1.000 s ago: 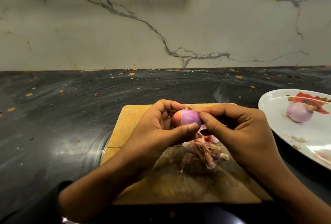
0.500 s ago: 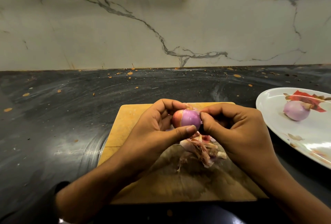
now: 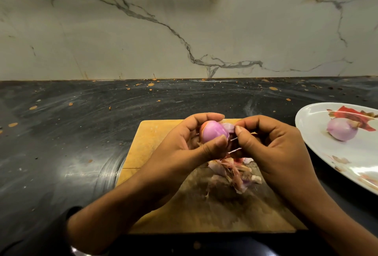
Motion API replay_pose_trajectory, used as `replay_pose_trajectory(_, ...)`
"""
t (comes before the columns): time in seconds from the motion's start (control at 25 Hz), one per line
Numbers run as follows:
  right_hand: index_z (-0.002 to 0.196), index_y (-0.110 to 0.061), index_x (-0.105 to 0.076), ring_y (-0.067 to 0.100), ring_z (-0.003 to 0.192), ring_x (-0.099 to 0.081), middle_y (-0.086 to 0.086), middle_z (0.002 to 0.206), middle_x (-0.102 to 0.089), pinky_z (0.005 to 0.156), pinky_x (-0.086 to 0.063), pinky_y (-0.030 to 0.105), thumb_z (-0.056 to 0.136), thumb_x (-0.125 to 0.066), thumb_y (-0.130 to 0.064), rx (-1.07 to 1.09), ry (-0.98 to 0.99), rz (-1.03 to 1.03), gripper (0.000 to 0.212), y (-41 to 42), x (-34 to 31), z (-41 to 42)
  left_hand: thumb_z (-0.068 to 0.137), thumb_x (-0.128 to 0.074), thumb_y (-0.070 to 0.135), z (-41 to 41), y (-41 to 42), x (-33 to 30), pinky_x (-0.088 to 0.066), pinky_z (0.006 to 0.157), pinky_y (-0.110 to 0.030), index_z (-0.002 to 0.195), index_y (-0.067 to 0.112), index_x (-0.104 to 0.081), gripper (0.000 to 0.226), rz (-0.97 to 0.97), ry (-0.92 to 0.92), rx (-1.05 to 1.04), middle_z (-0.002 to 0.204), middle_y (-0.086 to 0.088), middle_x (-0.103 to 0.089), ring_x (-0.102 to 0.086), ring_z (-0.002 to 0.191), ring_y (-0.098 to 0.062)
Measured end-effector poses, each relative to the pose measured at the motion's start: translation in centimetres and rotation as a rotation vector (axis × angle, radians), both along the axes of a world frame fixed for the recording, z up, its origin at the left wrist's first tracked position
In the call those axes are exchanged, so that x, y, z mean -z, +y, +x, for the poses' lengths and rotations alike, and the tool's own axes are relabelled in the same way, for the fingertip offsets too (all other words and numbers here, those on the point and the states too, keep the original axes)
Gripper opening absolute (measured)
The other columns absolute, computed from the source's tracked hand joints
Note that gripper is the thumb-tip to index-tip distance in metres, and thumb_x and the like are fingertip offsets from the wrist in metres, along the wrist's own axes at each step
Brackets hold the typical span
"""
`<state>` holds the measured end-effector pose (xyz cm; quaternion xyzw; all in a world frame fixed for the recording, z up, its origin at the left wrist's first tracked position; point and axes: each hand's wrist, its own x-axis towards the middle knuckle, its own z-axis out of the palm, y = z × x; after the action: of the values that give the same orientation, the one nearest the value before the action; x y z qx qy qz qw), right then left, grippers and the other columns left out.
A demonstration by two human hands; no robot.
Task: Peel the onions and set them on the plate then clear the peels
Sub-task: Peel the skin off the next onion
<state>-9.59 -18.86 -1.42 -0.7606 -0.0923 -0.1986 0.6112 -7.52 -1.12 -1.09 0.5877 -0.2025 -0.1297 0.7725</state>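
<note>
My left hand (image 3: 190,143) grips a small purple onion (image 3: 213,134) above the wooden cutting board (image 3: 155,143); a patch of orange skin clings to the onion's left side. My right hand (image 3: 266,143) pinches a pale strip of onion peel (image 3: 230,127) at the onion's right side. A pile of loose peels (image 3: 231,171) lies on the board under the hands. One peeled onion (image 3: 342,131) rests on the white plate (image 3: 311,137) at the right.
The board sits on a dark, speckled countertop (image 3: 81,133) that meets a marble wall (image 3: 184,30) behind. The plate carries a red printed pattern (image 3: 351,115) and runs out of the right edge of view.
My right hand's fingers have pulled a strip of peel away from the onion's right side, and more purple flesh shows. The left hand keeps its hold.
</note>
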Motion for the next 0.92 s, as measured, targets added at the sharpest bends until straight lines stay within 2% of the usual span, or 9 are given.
replay_pose_trajectory(0.12,0.089,-0.014,-0.074,0.016,0.067,-0.073,0.005,0.078,-0.076,0.061,-0.059,0.026,0.094,-0.061,-0.007,-0.030,0.007,0.032,0.015,0.04,0.08,0.18,0.078,-0.067,0.009,-0.03,0.03,0.03,-0.059,0.085,-0.030,0.120,0.009,-0.061,0.042,-0.015,-0.002,0.000,0.106,-0.007,-0.071,-0.069,0.096,-0.024)
replay_pose_trajectory(0.28,0.089,-0.009,-0.072,0.019,0.061,-0.071,0.012,0.074,-0.075,0.058,-0.058,0.023,0.096,-0.057,-0.006,-0.090,0.119,0.161,0.017,0.00,-0.11,0.38,0.083,-0.062,0.008,-0.04,0.02,-0.09,-0.058,0.089,-0.035,0.126,0.009,-0.058,0.043,-0.072,0.061,0.050,0.115,-0.016,-0.070,-0.070,0.103,-0.031)
replay_pose_trajectory(0.44,0.084,-0.003,-0.066,0.014,0.058,-0.066,0.008,0.067,-0.071,0.053,-0.055,0.018,0.099,-0.049,-0.005,-0.128,0.223,0.321,0.023,-0.33,-0.38,0.91,0.084,-0.060,0.007,0.08,0.22,-0.19,-0.059,0.084,-0.032,0.124,0.011,-0.060,0.040,-0.117,0.094,0.064,0.108,-0.011,-0.072,-0.070,0.096,-0.026)
replay_pose_trajectory(0.56,0.077,-0.004,-0.064,0.016,0.057,-0.063,0.008,0.065,-0.067,0.053,-0.053,0.023,0.102,-0.044,-0.007,-0.125,0.223,0.194,0.033,-0.39,-0.25,0.71,0.080,-0.064,0.005,0.03,0.12,-0.15,-0.060,0.084,-0.034,0.122,0.010,-0.062,0.043,-0.101,0.102,0.055,0.109,-0.010,-0.072,-0.071,0.098,-0.028)
replay_pose_trajectory(0.68,0.067,-0.013,-0.062,0.018,0.056,-0.057,0.009,0.061,-0.062,0.054,-0.050,0.028,0.103,-0.047,-0.021,-0.102,0.140,0.036,0.040,-0.08,-0.10,0.26,0.075,-0.068,0.006,0.09,0.11,-0.04,-0.060,0.080,-0.032,0.118,0.012,-0.064,0.043,-0.068,0.093,0.018,0.104,-0.005,-0.074,-0.070,0.096,-0.027)
replay_pose_trajectory(0.76,0.075,-0.019,-0.067,0.011,0.058,-0.058,0.003,0.064,-0.065,0.053,-0.049,0.023,0.099,-0.055,-0.022,-0.062,0.131,0.014,0.027,-0.10,-0.14,0.25,0.073,-0.070,0.006,0.17,0.17,0.01,-0.061,0.079,-0.032,0.118,0.012,-0.064,0.045,-0.037,0.074,-0.003,0.103,-0.005,-0.074,-0.070,0.095,-0.026)
replay_pose_trajectory(0.84,0.092,-0.020,-0.070,0.007,0.062,-0.063,0.000,0.073,-0.069,0.055,-0.051,0.022,0.095,-0.062,-0.030,-0.092,0.137,0.033,0.013,-0.05,-0.22,0.24,0.072,-0.072,0.007,0.17,0.16,0.08,-0.061,0.080,-0.033,0.119,0.013,-0.064,0.048,0.016,0.039,-0.018,0.108,-0.008,-0.073,-0.071,0.097,-0.026)
replay_pose_trajectory(0.92,0.101,-0.021,-0.072,0.008,0.068,-0.067,0.000,0.081,-0.073,0.058,-0.052,0.022,0.087,-0.068,-0.045,-0.139,0.134,0.013,0.028,0.03,-0.06,0.16,0.070,-0.074,0.006,0.17,0.12,0.23,-0.060,0.083,-0.034,0.120,0.012,-0.062,0.051,0.058,0.005,-0.025,0.111,-0.011,-0.071,-0.071,0.100,-0.026)
